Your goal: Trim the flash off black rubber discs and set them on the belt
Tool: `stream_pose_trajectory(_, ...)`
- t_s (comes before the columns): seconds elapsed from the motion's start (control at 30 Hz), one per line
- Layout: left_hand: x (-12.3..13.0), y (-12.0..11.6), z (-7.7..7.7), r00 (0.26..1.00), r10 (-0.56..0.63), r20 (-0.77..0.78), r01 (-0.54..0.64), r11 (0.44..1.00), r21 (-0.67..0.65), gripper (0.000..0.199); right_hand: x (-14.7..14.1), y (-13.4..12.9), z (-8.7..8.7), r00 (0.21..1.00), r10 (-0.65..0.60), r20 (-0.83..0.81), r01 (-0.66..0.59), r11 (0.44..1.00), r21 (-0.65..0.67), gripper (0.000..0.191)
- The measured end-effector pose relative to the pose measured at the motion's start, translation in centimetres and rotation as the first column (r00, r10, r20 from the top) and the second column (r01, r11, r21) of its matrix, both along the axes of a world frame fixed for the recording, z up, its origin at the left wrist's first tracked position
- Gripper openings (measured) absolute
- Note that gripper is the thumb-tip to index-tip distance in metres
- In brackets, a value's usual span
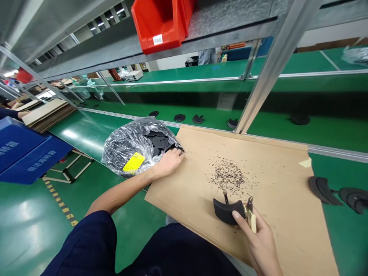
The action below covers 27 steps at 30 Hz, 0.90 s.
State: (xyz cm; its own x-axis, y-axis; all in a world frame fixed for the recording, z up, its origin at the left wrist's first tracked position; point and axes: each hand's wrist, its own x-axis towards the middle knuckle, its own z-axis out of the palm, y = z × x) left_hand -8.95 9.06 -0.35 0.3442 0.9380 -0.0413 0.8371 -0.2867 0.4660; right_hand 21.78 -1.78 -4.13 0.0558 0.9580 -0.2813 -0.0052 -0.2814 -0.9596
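Black curved part is being held over cardboard by the right hand, fingers closed on it and cutters. The grip of the left hand, being hidden at the bag, cannot be told. Work is being judged partway: bits lying scattered, pieces remaining bagged. "周转箱" is being displayed on a blue crate; the yellow label is illegible.

So I'm holding a matte black crescent part, a thin stem poking away from me off its inner curve. Cream-handled cutters sit right beside it, tips facing away. Off left, my crinkly clear bag lies open, full of flat black discs.
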Motion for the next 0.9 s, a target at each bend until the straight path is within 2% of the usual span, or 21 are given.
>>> stream_pose_trajectory(0.1, -0.8, 0.8, -0.9, 0.997, 0.081, -0.013, -0.080, 0.996, 0.034, 0.022, 0.0, -0.4, 0.0, 1.000, 0.002, -0.031, -0.002, 1.000, 0.014, 0.054)
stream_pose_trajectory(0.23, -0.5, -0.7, -1.0, 0.990, 0.096, 0.100, -0.101, 0.994, 0.040, 0.016, 0.1, -0.8, 0.1, 0.999, 0.004, -0.038, -0.002, 0.999, 0.048, 0.048)
stream_pose_trajectory(0.3, 0.3, -2.2, -1.0, 0.955, 0.121, 0.270, -0.130, 0.991, 0.016, 0.019, 0.1, -0.8, 0.1, 0.999, 0.004, -0.046, -0.001, 0.998, 0.065, 0.044)
stream_pose_trajectory(0.33, 1.0, -3.0, -1.0, 0.885, 0.166, 0.435, -0.169, 0.985, -0.032, 0.022, 0.1, -0.8, 0.1, 0.998, 0.001, -0.057, 0.003, 0.998, 0.070, 0.043)
stream_pose_trajectory(0.37, 1.8, -3.7, -1.1, 0.747, 0.236, 0.622, -0.208, 0.971, -0.118, 0.025, -0.1, -0.7, 0.1, 0.997, -0.005, -0.071, 0.010, 0.997, 0.070, 0.043)
stream_pose_trajectory(0.4, 2.8, -4.4, -1.2, 0.535, 0.322, 0.781, -0.224, 0.945, -0.237, 0.025, -0.2, -0.6, 0.1, 0.996, -0.013, -0.087, 0.018, 0.998, 0.066, 0.042)
stream_pose_trajectory(0.43, 3.8, -5.0, -1.4, 0.286, 0.412, 0.865, -0.201, 0.909, -0.366, 0.024, -0.4, -0.5, 0.2, 0.995, -0.022, -0.101, 0.028, 0.998, 0.060, 0.043)
stream_pose_trajectory(0.47, 4.7, -5.5, -1.5, 0.060, 0.493, 0.868, -0.146, 0.865, -0.481, 0.020, -0.6, -0.4, 0.2, 0.993, -0.029, -0.112, 0.035, 0.998, 0.053, 0.043)
stream_pose_trajectory(0.5, 5.6, -5.8, -1.6, -0.092, 0.557, 0.825, -0.082, 0.822, -0.564, 0.017, -0.7, -0.3, 0.2, 0.992, -0.034, -0.118, 0.039, 0.998, 0.047, 0.043)
stream_pose_trajectory(0.53, 6.3, -6.1, -1.6, -0.187, 0.610, 0.770, -0.026, 0.780, -0.625, 0.014, -0.8, -0.3, 0.2, 0.992, -0.035, -0.119, 0.040, 0.998, 0.041, 0.044)
stream_pose_trajectory(0.57, 6.9, -6.3, -1.7, -0.235, 0.653, 0.720, 0.018, 0.743, -0.669, 0.015, -0.9, -0.3, 0.2, 0.993, -0.036, -0.117, 0.040, 0.998, 0.037, 0.044)
stream_pose_trajectory(0.6, 7.4, -6.4, -1.8, -0.242, 0.687, 0.685, 0.046, 0.714, -0.699, 0.016, -0.8, -0.4, 0.3, 0.993, -0.035, -0.113, 0.039, 0.999, 0.033, 0.043)
stream_pose_trajectory(0.63, 7.8, -6.5, -1.8, -0.216, 0.710, 0.670, 0.064, 0.695, -0.716, 0.017, -0.8, -0.5, 0.3, 0.993, -0.034, -0.110, 0.038, 0.999, 0.029, 0.042)
stream_pose_trajectory(0.7, 8.7, -6.7, -2.0, -0.102, 0.713, 0.694, 0.081, 0.701, -0.709, 0.020, -0.8, -0.7, 0.4, 0.993, -0.036, -0.112, 0.038, 0.999, 0.017, 0.040)
stream_pose_trajectory(0.73, 9.3, -6.9, -2.0, -0.038, 0.687, 0.725, 0.080, 0.726, -0.683, 0.024, -0.8, -0.7, 0.4, 0.992, -0.038, -0.116, 0.040, 0.999, 0.011, 0.040)
stream_pose_trajectory(0.8, 10.6, -7.4, -1.9, 0.092, 0.575, 0.813, 0.048, 0.813, -0.580, 0.031, -1.1, -0.9, 0.4, 0.992, -0.039, -0.117, 0.040, 0.999, 0.004, 0.039)
stream_pose_trajectory(0.9, 12.5, -8.0, -1.7, 0.355, 0.283, 0.891, -0.056, 0.958, -0.282, 0.019, -1.5, -0.9, 0.5, 0.993, -0.033, -0.111, 0.034, 0.999, 0.000, 0.040)
